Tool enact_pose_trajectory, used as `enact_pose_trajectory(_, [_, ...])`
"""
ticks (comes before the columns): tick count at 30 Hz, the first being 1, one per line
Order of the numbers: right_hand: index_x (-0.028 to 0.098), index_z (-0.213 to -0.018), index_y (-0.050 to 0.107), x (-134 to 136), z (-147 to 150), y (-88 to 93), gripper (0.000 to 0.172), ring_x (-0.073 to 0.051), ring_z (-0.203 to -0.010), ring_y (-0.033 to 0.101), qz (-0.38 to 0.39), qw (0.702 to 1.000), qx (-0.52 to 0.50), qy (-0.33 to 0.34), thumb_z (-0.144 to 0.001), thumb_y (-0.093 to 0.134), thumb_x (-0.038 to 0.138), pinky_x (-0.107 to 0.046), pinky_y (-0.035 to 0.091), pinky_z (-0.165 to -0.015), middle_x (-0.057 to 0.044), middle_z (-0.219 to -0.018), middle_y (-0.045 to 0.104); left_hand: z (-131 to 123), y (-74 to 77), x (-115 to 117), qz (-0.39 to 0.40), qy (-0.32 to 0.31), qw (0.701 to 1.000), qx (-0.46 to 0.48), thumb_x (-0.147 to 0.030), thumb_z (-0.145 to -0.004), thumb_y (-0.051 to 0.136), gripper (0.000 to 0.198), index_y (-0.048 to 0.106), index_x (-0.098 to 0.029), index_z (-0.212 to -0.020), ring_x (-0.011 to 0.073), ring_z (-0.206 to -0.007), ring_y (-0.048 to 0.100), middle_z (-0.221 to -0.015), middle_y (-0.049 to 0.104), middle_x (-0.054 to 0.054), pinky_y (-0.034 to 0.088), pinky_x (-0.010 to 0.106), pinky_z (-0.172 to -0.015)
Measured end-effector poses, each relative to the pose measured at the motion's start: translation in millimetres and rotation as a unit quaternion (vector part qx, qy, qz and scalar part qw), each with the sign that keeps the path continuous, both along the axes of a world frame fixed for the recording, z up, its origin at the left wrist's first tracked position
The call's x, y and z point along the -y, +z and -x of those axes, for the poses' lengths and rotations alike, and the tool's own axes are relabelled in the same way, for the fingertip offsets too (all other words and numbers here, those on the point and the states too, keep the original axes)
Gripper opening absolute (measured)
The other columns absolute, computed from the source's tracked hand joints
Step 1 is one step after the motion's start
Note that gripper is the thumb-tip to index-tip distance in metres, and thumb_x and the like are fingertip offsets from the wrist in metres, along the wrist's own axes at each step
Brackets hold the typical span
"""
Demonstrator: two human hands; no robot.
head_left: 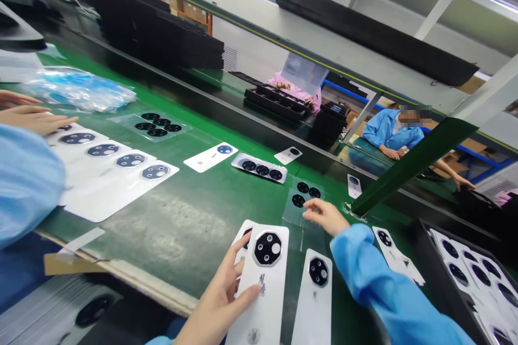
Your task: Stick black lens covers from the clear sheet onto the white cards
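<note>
My left hand (220,292) grips a panel (272,302) at six o'clock, black disc (263,248) seemingly done; right hand (328,218), grasp unclear, at four o'clock by a sheet (290,213) with spare discs (302,187) left.

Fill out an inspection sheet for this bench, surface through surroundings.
Surface: green tabletop, pale tape-like strip at its near edge.
Job's things: white panel in the left hand; second panel lying to its right; black discs on clear film.
Clutter: plastic-wrapped bundle toward the far left.
Hands: left holds the white panel; right hand is by the black discs, contact unclear.
Cables: cannot tell; upper left is blurred.
Surroundings: co-worker's blue sleeve at left; people at back.
</note>
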State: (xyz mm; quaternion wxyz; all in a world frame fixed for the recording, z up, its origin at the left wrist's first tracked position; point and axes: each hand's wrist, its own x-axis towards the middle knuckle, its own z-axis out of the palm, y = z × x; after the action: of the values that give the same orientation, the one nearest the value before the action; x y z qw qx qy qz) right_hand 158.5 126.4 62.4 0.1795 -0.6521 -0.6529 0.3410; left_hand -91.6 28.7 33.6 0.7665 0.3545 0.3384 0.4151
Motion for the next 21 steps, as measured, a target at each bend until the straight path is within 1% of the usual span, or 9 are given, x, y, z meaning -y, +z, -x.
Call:
enact_pose_trajectory(1, [0.018,-0.095,0.056,-18.7,-9.2,-2.0,0.020,-0.015,-0.079,0.060,-0.013,0.999,0.034,-0.004,-0.079,0.062,0.029,-0.029,0.049,-0.066,-0.004,-0.093,0.062,0.4,-0.9,1.1,-0.002,-0.004,1.000,-0.007,-0.045,-0.071,0.070,0.091,0.012,-0.030,-0.140,0.0246,-0.089,0.065,-0.117,0.062,0.009,0.051,0.036,-0.078])
enact_pose_trajectory(3, [0.016,-0.098,0.058,-50.1,-20.8,-10.0,0.019,-0.016,-0.087,0.059,-0.021,0.995,0.093,0.005,-0.084,0.059,0.029,-0.035,0.050,-0.076,-0.005,-0.102,0.060,1.1,-4.3,3.2,-0.016,-0.011,0.999,-0.029,-0.046,-0.073,0.068,0.086,0.016,-0.029,-0.140,0.0254,-0.096,0.063,-0.121,0.059,0.010,0.050,0.037,-0.082])
enact_pose_trajectory(5, [0.015,-0.104,0.058,-71.3,-23.9,-21.2,0.022,-0.018,-0.093,0.058,-0.020,0.990,0.139,0.021,-0.087,0.056,0.030,-0.039,0.049,-0.080,-0.006,-0.108,0.059,1.5,-9.2,5.0,-0.033,-0.010,0.998,-0.055,-0.045,-0.075,0.065,0.078,0.022,-0.028,-0.138,0.0258,-0.104,0.059,-0.125,0.056,0.009,0.047,0.037,-0.088])
enact_pose_trajectory(7, [0.015,-0.108,0.057,-83.5,-22.5,-32.4,0.025,-0.019,-0.096,0.058,-0.017,0.984,0.176,0.035,-0.088,0.055,0.030,-0.040,0.049,-0.082,-0.007,-0.111,0.058,1.6,-14.1,6.6,-0.041,-0.006,0.997,-0.071,-0.044,-0.077,0.063,0.070,0.027,-0.026,-0.135,0.0251,-0.109,0.056,-0.127,0.054,0.009,0.045,0.036,-0.091])
enact_pose_trajectory(10, [0.015,-0.111,0.055,-93.1,-21.1,-44.6,0.028,-0.019,-0.096,0.059,-0.010,0.975,0.219,0.048,-0.088,0.055,0.031,-0.040,0.050,-0.081,-0.007,-0.113,0.058,1.1,-18.2,8.4,-0.043,-0.006,0.996,-0.073,-0.042,-0.077,0.062,0.065,0.028,-0.027,-0.130,0.0233,-0.105,0.058,-0.125,0.054,0.008,0.046,0.034,-0.087])
enact_pose_trajectory(13, [0.015,-0.111,0.055,-100.1,-23.8,-50.6,0.028,-0.019,-0.094,0.059,-0.003,0.968,0.246,0.053,-0.088,0.055,0.031,-0.039,0.050,-0.080,-0.007,-0.112,0.058,-0.1,-16.6,9.2,-0.046,-0.010,0.997,-0.069,-0.041,-0.077,0.063,0.061,0.030,-0.027,-0.127,0.0219,-0.096,0.060,-0.123,0.055,0.009,0.047,0.033,-0.081])
enact_pose_trajectory(17, [0.015,-0.111,0.055,-103.6,-25.7,-52.2,0.028,-0.018,-0.091,0.060,-0.002,0.962,0.267,0.051,-0.088,0.054,0.031,-0.038,0.051,-0.078,-0.007,-0.110,0.059,-2.6,-13.1,8.6,-0.018,-0.008,0.999,-0.040,-0.039,-0.077,0.063,0.059,0.030,-0.026,-0.123,0.0186,-0.084,0.061,-0.119,0.057,0.009,0.048,0.032,-0.076])
enact_pose_trajectory(19, [0.015,-0.112,0.055,-100.5,-23.9,-50.9,0.028,-0.018,-0.090,0.060,-0.008,0.960,0.275,0.045,-0.088,0.054,0.031,-0.037,0.051,-0.077,-0.007,-0.109,0.059,-3.5,-13.5,7.7,-0.003,-0.016,1.000,-0.018,-0.039,-0.077,0.065,0.059,0.029,-0.026,-0.122,0.0168,-0.077,0.061,-0.113,0.060,0.008,0.048,0.032,-0.073])
enact_pose_trajectory(21, [0.016,-0.112,0.054,-94.8,-20.8,-48.7,0.028,-0.017,-0.090,0.060,-0.018,0.959,0.281,0.040,-0.088,0.054,0.031,-0.037,0.051,-0.077,-0.007,-0.110,0.058,-3.8,-14.5,6.9,0.010,-0.018,1.000,0.002,-0.037,-0.077,0.065,0.060,0.029,-0.026,-0.123,0.0170,-0.076,0.062,-0.110,0.061,0.008,0.049,0.031,-0.071])
